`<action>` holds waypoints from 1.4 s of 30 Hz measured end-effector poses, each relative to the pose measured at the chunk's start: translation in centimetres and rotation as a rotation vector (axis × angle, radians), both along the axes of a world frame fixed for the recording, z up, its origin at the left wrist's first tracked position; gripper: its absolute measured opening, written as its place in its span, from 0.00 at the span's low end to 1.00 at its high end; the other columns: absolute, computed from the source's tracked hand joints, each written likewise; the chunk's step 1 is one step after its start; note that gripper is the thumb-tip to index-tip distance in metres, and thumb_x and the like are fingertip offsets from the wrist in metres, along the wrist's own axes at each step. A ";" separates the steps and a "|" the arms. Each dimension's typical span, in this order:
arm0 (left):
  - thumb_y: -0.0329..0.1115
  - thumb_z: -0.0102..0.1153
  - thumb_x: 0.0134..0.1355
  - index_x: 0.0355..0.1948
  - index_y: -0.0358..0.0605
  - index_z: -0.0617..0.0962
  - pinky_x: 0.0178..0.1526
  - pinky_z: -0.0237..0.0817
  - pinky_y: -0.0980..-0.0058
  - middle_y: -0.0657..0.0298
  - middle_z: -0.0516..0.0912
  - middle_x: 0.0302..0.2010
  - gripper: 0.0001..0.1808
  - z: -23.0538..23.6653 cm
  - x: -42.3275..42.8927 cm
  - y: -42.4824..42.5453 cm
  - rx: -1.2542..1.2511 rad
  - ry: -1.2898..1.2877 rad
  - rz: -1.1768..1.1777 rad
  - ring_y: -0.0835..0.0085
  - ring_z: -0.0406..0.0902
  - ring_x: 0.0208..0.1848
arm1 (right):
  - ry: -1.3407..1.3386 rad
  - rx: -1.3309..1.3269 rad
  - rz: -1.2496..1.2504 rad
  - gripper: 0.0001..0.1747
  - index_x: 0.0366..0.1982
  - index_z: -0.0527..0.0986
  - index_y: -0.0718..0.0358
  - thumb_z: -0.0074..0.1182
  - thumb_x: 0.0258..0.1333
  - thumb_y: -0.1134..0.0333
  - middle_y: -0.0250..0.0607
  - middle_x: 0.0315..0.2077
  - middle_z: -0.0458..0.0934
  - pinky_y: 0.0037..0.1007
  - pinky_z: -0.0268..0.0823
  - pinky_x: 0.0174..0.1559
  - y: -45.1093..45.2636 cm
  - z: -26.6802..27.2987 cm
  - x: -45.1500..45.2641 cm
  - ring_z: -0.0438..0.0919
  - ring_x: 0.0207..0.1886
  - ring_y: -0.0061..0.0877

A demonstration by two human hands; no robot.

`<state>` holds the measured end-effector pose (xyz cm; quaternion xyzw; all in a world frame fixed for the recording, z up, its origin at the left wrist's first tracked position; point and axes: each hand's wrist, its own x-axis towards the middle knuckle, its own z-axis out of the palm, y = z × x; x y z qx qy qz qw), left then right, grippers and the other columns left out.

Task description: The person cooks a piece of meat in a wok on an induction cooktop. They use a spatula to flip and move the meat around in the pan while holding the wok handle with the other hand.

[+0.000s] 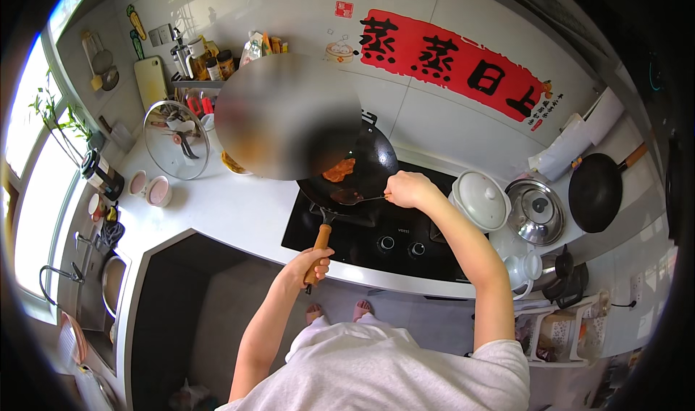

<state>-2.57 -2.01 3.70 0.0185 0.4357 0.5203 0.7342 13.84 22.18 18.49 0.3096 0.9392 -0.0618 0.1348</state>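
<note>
My left hand [315,264] is closed around the wooden handle [320,242] of a black wok [380,153] on the stove. With my right hand [406,189] I grip the handle of a metal ladle or turner [350,196], its head low inside the wok. Reddish-orange food [340,170] lies in the wok just beyond that head. A blurred patch hides the wok's upper left part and whatever is behind it. The exact shape of the utensil's head cannot be told.
The black glass hob [402,264] has two knobs at its front. Right of the wok stand a lidded white pot [482,200] and a steel lid [536,212]. A glass lid [176,139] stands at the left, near two pinkish cups [158,191]. Bottles fill a wall shelf [198,84].
</note>
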 end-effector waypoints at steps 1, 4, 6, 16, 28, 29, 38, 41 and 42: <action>0.32 0.61 0.65 0.42 0.44 0.70 0.17 0.53 0.85 0.72 0.65 0.20 0.11 0.0 0.0 0.0 0.004 -0.003 -0.007 0.86 0.59 0.16 | -0.009 0.005 0.000 0.11 0.32 0.83 0.66 0.54 0.54 0.67 0.51 0.36 0.84 0.41 0.77 0.42 0.3 -0.2 -0.1 0.84 0.41 0.43; 0.30 0.63 0.62 0.39 0.46 0.68 0.16 0.55 0.84 0.69 0.70 0.21 0.13 -0.3 -0.2 -0.1 0.016 -0.039 -0.001 0.84 0.62 0.16 | -0.068 0.149 0.022 0.11 0.32 0.83 0.64 0.52 0.54 0.69 0.48 0.34 0.85 0.41 0.77 0.41 0.0 -1.3 -1.0 0.85 0.41 0.41; 0.30 0.63 0.62 0.39 0.46 0.68 0.16 0.55 0.84 0.69 0.70 0.21 0.13 -0.4 -0.2 -0.1 0.013 -0.057 0.002 0.84 0.62 0.16 | -0.085 0.203 0.020 0.11 0.31 0.84 0.63 0.51 0.55 0.69 0.46 0.33 0.85 0.40 0.77 0.41 -0.1 -1.1 -0.9 0.85 0.41 0.39; 0.32 0.61 0.64 0.44 0.42 0.70 0.17 0.54 0.84 0.70 0.67 0.21 0.13 -0.1 0.1 -0.1 0.001 -0.001 0.012 0.85 0.60 0.16 | -0.050 0.333 0.045 0.11 0.30 0.84 0.59 0.51 0.55 0.69 0.43 0.33 0.86 0.38 0.77 0.39 2.6 -3.3 -1.1 0.86 0.39 0.37; 0.30 0.63 0.62 0.37 0.46 0.67 0.16 0.56 0.84 0.69 0.70 0.21 0.14 -0.5 -0.1 -0.1 0.030 -0.056 0.004 0.84 0.62 0.16 | 0.093 0.374 -0.009 0.09 0.32 0.85 0.54 0.57 0.56 0.60 0.44 0.30 0.85 0.39 0.76 0.39 5.4 -5.0 1.3 0.84 0.38 0.39; 0.31 0.63 0.62 0.37 0.46 0.67 0.16 0.56 0.84 0.69 0.70 0.21 0.14 -0.5 -0.2 -0.1 0.025 -0.054 -0.001 0.84 0.62 0.16 | 0.068 0.373 -0.033 0.09 0.32 0.85 0.53 0.57 0.56 0.60 0.44 0.30 0.85 0.40 0.75 0.39 5.8 -5.4 2.0 0.84 0.37 0.39; 0.31 0.63 0.62 0.38 0.45 0.68 0.17 0.55 0.84 0.69 0.69 0.21 0.14 -0.5 -0.1 -0.2 0.028 -0.063 0.001 0.84 0.62 0.16 | 0.207 0.101 -0.300 0.18 0.54 0.79 0.45 0.49 0.66 0.53 0.47 0.43 0.83 0.46 0.74 0.47 2.1 -2.8 4.7 0.82 0.44 0.47; 0.32 0.61 0.64 0.43 0.41 0.71 0.18 0.53 0.85 0.71 0.66 0.20 0.12 -0.1 0.2 -0.1 0.021 -0.013 0.009 0.86 0.59 0.16 | 0.418 -0.018 -0.343 0.19 0.55 0.78 0.46 0.48 0.67 0.52 0.49 0.42 0.83 0.48 0.73 0.48 1.7 -6.7 4.0 0.81 0.45 0.50; 0.32 0.62 0.64 0.41 0.43 0.70 0.17 0.54 0.85 0.70 0.67 0.21 0.12 -0.2 0.0 -0.3 0.018 -0.023 0.008 0.85 0.60 0.17 | 0.405 -0.021 -0.362 0.19 0.55 0.78 0.46 0.48 0.67 0.52 0.51 0.41 0.83 0.48 0.73 0.47 0.8 -6.9 3.3 0.81 0.44 0.51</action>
